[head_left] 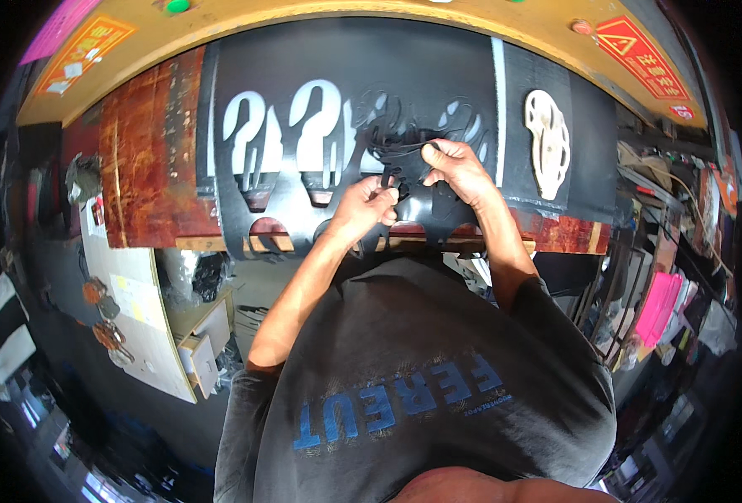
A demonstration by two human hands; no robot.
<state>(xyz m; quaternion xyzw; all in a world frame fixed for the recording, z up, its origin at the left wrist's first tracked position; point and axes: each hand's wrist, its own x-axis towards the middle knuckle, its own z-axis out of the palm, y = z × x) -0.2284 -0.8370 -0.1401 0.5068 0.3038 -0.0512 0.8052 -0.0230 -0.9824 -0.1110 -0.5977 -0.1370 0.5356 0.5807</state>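
A thin black sheet (287, 199) with several cut-out openings lies over the work surface and hangs past its near edge. White shows through the openings. Over its right half, my right hand (461, 172) pinches a bunch of thin black strips (400, 147), thumb against fingers. My left hand (367, 205) is lower and to the left, its fingers closed on small black cut pieces (392, 178) next to that bunch. The strips tangle together, so where one ends and another begins is hard to make out. Part of the sheet is hidden by both hands.
A yellow machine beam (346, 23) with warning labels spans the far side. On the right lies an off-white openwork shape (547, 144). The reddish-brown worn board (153, 159) extends left. A pale side table (140, 293) stands lower left; pink material (660, 308) sits at right.
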